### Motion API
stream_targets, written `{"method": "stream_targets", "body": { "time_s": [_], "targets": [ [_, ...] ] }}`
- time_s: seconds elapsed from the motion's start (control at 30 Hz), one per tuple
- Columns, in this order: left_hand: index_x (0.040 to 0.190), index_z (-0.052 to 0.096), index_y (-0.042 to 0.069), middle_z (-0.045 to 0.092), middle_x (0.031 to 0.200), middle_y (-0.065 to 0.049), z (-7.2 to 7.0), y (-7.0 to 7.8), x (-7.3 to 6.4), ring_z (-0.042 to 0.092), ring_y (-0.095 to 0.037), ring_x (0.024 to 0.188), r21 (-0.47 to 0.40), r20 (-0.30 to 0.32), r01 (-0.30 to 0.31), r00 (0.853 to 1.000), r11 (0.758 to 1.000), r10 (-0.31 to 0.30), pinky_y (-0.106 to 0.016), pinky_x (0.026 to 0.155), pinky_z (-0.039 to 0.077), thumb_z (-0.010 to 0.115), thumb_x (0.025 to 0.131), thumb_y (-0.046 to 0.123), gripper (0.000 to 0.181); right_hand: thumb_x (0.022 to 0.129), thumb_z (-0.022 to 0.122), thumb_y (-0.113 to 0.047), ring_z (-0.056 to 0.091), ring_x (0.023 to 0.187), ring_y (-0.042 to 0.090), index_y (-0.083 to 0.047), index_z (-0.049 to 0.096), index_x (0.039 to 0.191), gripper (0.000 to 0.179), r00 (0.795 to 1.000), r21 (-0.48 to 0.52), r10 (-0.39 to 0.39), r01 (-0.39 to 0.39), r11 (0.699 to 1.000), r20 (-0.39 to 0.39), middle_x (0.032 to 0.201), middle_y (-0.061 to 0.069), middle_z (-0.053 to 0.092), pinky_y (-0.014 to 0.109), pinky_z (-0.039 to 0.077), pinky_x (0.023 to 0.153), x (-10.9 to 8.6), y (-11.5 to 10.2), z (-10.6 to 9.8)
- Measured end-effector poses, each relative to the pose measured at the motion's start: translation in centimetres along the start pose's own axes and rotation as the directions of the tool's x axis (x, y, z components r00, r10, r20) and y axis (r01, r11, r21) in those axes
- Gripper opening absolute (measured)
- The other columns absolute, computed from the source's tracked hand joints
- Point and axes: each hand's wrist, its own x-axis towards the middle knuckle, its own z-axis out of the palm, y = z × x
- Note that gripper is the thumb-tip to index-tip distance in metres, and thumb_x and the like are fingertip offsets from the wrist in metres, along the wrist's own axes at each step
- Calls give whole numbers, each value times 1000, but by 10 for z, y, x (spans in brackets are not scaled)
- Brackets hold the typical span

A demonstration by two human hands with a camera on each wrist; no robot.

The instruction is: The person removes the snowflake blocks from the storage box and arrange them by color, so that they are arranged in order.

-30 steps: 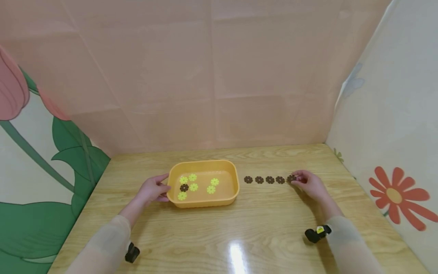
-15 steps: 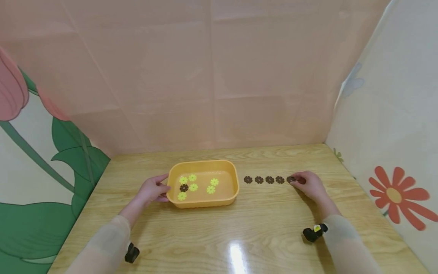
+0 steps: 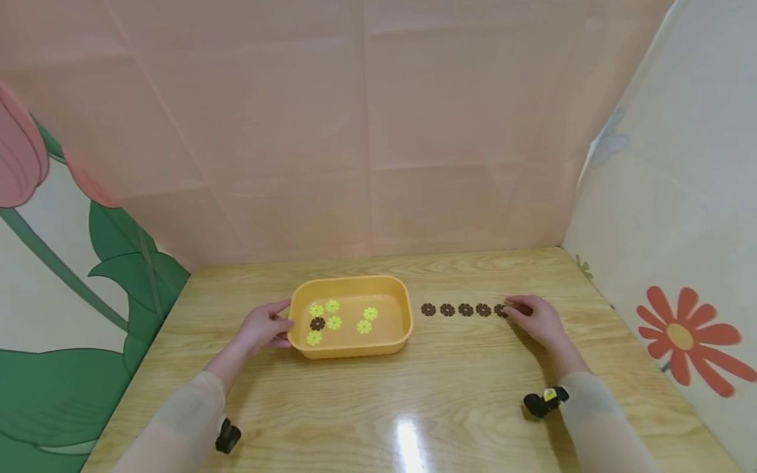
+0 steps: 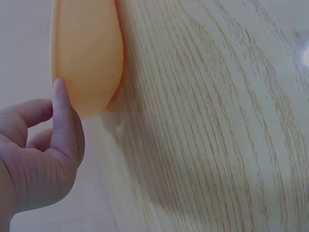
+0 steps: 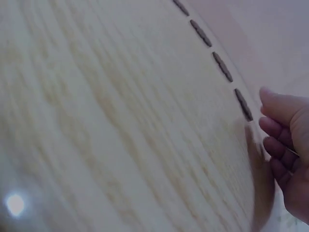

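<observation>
My left hand (image 3: 264, 326) grips the left end of a yellow-orange tray (image 3: 353, 349), thumb at the rim and fingers outside. In the left wrist view, the hand (image 4: 46, 145) is at the end of the tray (image 4: 89, 58). Inside lie several yellow flower-shaped pieces (image 3: 334, 322) and one brown flower piece (image 3: 317, 323). To the right of the tray, brown flower pieces (image 3: 465, 309) lie flat in a row. My right hand (image 3: 537, 320) pinches the rightmost brown flower piece (image 3: 500, 310) at its right edge, partly covering it. In the right wrist view, the fingers are bent beside the row.
The wood-grain table (image 3: 355, 394) ends at a pink cloth backdrop (image 3: 367, 164). A white panel with a red flower print (image 3: 680, 337) stands on the right, and a leaf-printed panel (image 3: 53, 387) on the left. A small black device (image 3: 545, 401) sits at the right wrist.
The rightmost brown flower piece, tilted in my right fingers one second ago, now lies flat and slightly further left at the row's end. My left hand and the tray stay in place.
</observation>
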Motion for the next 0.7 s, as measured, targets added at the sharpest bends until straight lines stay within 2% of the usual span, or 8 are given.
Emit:
{"method": "stream_targets", "body": {
  "time_s": [0.13,0.2,0.3,0.4,0.47,0.53,0.63,0.7],
  "targets": [
    [152,35,1,60,98,-22,0,0,0,66,-18,62,-9,6,-3,1000,1000,3,-35,64,64,62,94,-3,64,95,68,-16,58,82,22,4,68,118,30,998,13,11,-11,1000,-60,96,16,66,26,49,67,0,-9,-5],
    [152,35,1,60,98,-22,1,0,0,66,-19,63,-14,4,-4,1000,1000,4,-35,64,64,63,93,-3,64,95,68,-14,57,82,21,4,68,119,30,997,27,-1,3,1000,-84,94,15,66,23,48,67,1,-15,-7],
    [152,35,1,60,99,-21,0,-1,1,66,-19,63,-13,6,-5,1000,1000,5,-35,64,64,63,94,-3,65,95,68,-14,59,85,22,2,66,122,31,997,45,-29,32,998,-74,96,13,67,20,48,68,4,-27,-11],
    [152,35,1,59,99,-21,-1,-2,2,66,-19,63,-13,5,-5,1000,1000,5,-35,64,64,62,94,-3,64,95,68,-10,61,88,23,4,65,123,32,994,86,-90,94,992,-55,97,14,68,18,51,70,8,-42,-12],
    [152,34,0,59,98,-20,-1,-2,3,66,-19,63,-15,6,-5,1000,1000,5,-35,64,64,62,94,-4,64,94,68,-8,63,89,26,5,64,123,33,991,100,-127,131,986,-46,97,14,69,24,55,72,10,-53,-10],
    [152,34,0,59,98,-20,-1,-2,3,66,-19,63,-17,7,-6,1000,1000,6,-35,64,64,62,94,-4,65,92,69,-4,64,90,29,7,63,123,33,986,121,-164,168,978,-41,98,16,69,35,57,78,11,-64,-7],
    [152,34,1,59,98,-20,0,-2,2,66,-19,63,-20,7,-3,1000,1000,3,-35,64,64,62,93,-4,65,92,69,-4,64,96,36,5,62,125,35,981,132,-193,194,972,-16,102,16,70,52,54,86,13,-80,0],
    [152,34,1,59,99,-21,0,-2,2,66,-20,64,-17,9,-1,1000,1000,1,-35,65,64,62,94,-4,65,92,69,-3,63,99,38,5,61,127,37,977,157,-213,208,965,13,105,16,69,58,51,90,15,-91,5]
  ]
}}
